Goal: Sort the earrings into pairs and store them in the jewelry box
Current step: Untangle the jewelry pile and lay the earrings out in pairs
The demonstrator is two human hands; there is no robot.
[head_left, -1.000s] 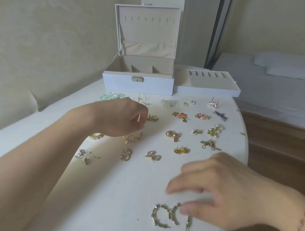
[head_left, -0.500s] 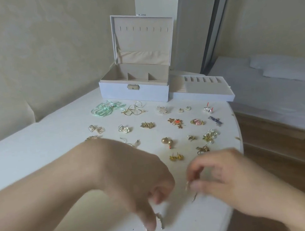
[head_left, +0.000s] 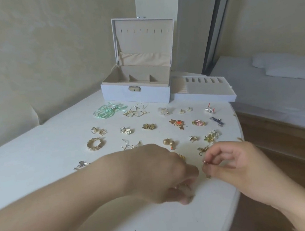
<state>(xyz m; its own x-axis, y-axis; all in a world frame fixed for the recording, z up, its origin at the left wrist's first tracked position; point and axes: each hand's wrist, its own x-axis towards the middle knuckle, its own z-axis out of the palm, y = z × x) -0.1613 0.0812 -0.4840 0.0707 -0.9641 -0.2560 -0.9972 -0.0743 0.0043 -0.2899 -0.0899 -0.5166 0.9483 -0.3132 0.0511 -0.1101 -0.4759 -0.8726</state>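
Note:
Several earring pairs lie in rows on the white table (head_left: pixel 38 151), among them a gold band pair (head_left: pixel 95 144), gold ball studs (head_left: pixel 168 142) and a pink stone pair (head_left: pixel 198 122). The white jewelry box (head_left: pixel 136 94) stands open at the back, its compartments bare. My left hand (head_left: pixel 165 174) hovers low over the table front, fingers curled around a gold hoop earring (head_left: pixel 183 187) that is mostly hidden. My right hand (head_left: pixel 234 165) pinches a small earring (head_left: pixel 205 163) between thumb and forefinger, close beside the left hand.
A removed tray insert (head_left: pixel 207 92) with ring slots sits right of the box. Green ribbon earrings (head_left: pixel 108 110) lie near the box front. The rounded table edge falls away at the right to a wooden floor (head_left: pixel 284 158); a bed (head_left: pixel 276 83) stands beyond.
My left hand came back from the middle rows to the table front and closed on the hoop earring. My right hand lifted the small earring off the table toward the left hand.

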